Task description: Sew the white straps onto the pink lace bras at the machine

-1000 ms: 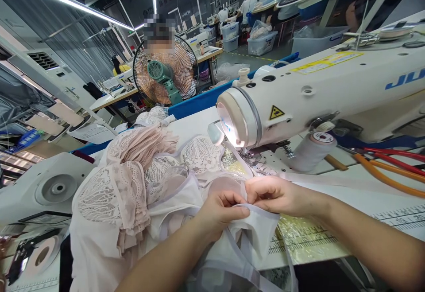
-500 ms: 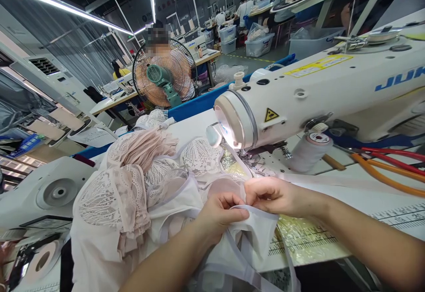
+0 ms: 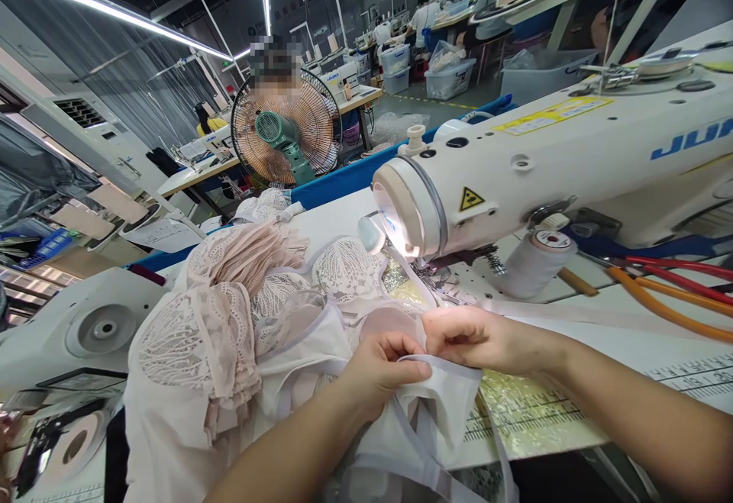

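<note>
A white bra with pale lilac binding lies in front of the sewing machine, its band and straps hanging over the table's front edge. My left hand is closed on the bound edge, thumb on top. Right beside it, my right hand pinches the same edge with curled fingers; its fingertips are partly hidden. Both hands are just below the lit needle area. Lace cups of the bra fabric lie behind the hands, towards the needle.
To the left is a heap of pale pink lace bra pieces. A thread spool and orange-handled scissors lie right of the machine head. Printed rulers run along the table. Beyond stand a fan and a person behind it.
Both hands keep their hold on the bra's edge, almost unmoved. The whole view has shifted very slightly.
</note>
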`<state>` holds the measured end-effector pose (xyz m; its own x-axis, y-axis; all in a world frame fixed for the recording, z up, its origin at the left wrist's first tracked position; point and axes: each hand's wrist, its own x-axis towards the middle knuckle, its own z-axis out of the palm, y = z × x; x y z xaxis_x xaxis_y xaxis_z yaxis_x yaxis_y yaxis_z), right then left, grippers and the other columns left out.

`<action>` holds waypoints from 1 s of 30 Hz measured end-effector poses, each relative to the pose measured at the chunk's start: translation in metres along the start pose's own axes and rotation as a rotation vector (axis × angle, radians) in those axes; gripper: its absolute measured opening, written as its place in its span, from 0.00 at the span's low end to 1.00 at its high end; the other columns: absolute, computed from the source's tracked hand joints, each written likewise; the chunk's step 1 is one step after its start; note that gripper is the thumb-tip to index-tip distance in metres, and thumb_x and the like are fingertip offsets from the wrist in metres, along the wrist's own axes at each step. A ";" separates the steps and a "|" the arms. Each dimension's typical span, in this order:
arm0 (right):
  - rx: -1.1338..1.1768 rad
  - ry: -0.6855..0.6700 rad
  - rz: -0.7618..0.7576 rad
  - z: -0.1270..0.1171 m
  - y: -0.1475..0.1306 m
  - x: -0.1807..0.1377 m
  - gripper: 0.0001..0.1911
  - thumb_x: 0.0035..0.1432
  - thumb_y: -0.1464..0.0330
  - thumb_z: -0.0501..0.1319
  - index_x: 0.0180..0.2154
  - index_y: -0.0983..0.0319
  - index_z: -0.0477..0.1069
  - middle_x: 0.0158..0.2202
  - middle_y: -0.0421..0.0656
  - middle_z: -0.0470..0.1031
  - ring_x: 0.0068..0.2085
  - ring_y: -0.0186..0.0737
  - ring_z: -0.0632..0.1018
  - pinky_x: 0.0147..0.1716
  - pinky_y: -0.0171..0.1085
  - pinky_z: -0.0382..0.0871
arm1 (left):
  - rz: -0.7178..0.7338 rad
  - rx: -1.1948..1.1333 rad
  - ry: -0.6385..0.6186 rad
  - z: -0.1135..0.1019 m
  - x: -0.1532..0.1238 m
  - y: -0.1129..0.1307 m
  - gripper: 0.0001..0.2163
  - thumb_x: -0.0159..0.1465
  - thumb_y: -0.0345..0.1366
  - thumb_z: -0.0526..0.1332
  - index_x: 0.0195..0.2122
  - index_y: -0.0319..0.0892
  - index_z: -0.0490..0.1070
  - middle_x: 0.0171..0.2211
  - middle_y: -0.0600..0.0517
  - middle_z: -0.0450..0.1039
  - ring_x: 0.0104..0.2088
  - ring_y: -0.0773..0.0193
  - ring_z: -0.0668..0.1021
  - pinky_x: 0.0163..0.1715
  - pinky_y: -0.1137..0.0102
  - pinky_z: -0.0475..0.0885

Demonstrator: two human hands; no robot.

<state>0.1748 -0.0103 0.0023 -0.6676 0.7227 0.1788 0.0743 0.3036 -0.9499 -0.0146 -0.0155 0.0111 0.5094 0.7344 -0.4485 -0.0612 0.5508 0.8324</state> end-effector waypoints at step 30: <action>-0.024 -0.020 -0.004 0.001 0.003 0.000 0.10 0.56 0.72 0.54 0.32 0.64 0.75 0.26 0.39 0.62 0.28 0.31 0.66 0.27 0.30 0.60 | 0.002 -0.067 0.010 0.001 -0.001 -0.001 0.15 0.34 0.36 0.73 0.20 0.35 0.70 0.17 0.55 0.69 0.19 0.73 0.68 0.22 0.75 0.61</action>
<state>0.1747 -0.0098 -0.0011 -0.6829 0.7086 0.1774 0.0886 0.3215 -0.9428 -0.0143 -0.0168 0.0106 0.5006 0.7391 -0.4507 -0.1197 0.5747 0.8095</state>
